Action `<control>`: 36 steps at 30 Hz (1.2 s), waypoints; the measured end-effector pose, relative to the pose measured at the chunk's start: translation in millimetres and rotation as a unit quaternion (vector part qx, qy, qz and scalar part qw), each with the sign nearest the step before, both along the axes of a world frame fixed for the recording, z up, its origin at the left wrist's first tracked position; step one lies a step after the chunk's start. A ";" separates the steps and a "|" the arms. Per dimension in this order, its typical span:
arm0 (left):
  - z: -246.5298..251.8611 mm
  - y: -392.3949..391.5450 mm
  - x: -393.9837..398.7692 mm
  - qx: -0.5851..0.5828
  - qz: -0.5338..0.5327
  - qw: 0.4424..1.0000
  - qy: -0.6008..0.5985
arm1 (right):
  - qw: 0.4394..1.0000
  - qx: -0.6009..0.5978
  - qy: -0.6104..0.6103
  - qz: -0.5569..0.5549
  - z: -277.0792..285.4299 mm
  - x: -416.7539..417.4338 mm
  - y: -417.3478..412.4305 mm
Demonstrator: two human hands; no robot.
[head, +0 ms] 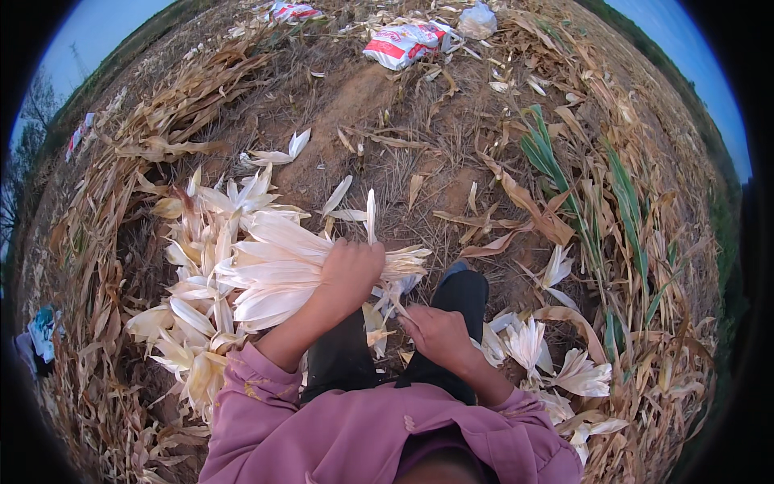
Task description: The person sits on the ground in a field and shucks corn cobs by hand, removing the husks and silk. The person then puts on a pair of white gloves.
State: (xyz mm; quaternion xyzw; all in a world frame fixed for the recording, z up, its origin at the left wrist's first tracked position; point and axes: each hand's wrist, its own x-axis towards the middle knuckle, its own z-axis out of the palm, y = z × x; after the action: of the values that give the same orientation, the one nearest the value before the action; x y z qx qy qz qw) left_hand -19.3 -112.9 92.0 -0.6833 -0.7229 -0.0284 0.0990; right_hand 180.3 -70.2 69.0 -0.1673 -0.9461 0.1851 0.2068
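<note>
A thick bundle of pale dried corn husks (278, 260) lies across my knees, its leaves fanned to the left and its narrow stem ends pointing right. My left hand (354, 269) is closed around the bundle near those stem ends. Just below them, my right hand (438, 339) grips a thin husk strip (396, 299) between thumb and fingers; the strip runs up toward the bundle's neck, and where it ends is hidden. Left of my legs spreads a heap of loose husks (199, 327).
Several husk clumps (532, 351) lie at my right. Dry cornstalks (175, 115) form rows on both sides, with green leaves (544, 151) among the right ones. Ahead on the bare soil sit a red-and-white sack (408, 45) and a clear plastic bag (478, 21).
</note>
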 end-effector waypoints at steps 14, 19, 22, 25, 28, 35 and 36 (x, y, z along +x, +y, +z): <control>-25.7 -75.4 30.6 -0.117 -0.201 0.916 -0.327 | 0.885 -0.342 -0.079 0.305 13.6 -37.6 52.0; -2.5 -89.9 13.3 -0.063 -0.061 0.862 -0.500 | 0.861 -0.458 0.060 0.213 -39.3 -33.9 11.8; -1.6 -96.0 11.4 -0.127 0.026 0.824 -0.551 | 0.920 -0.341 0.102 0.166 -56.4 -28.2 -5.5; 20.7 -98.6 19.3 -0.152 0.056 0.717 -0.678 | 0.940 -0.281 0.133 0.139 -25.6 -21.4 -15.7; 22.1 -102.9 21.1 -0.147 0.033 0.704 -0.694 | 0.967 -0.172 0.106 0.156 -2.8 -15.3 -15.0; 14.5 -117.3 38.3 -0.168 0.061 0.653 -0.736 | 0.973 -0.136 0.061 0.177 3.9 7.0 -16.5; 8.4 -121.6 40.6 -0.156 0.057 0.646 -0.745 | 0.973 -0.132 0.063 0.178 4.1 9.3 -17.4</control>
State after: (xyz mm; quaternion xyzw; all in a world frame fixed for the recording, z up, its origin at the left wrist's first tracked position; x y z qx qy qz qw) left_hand 21.3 -234.5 100.4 -0.3941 -0.5843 -0.4090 -0.5796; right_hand 189.6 -87.7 73.1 -0.0096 -0.9130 0.3521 0.2060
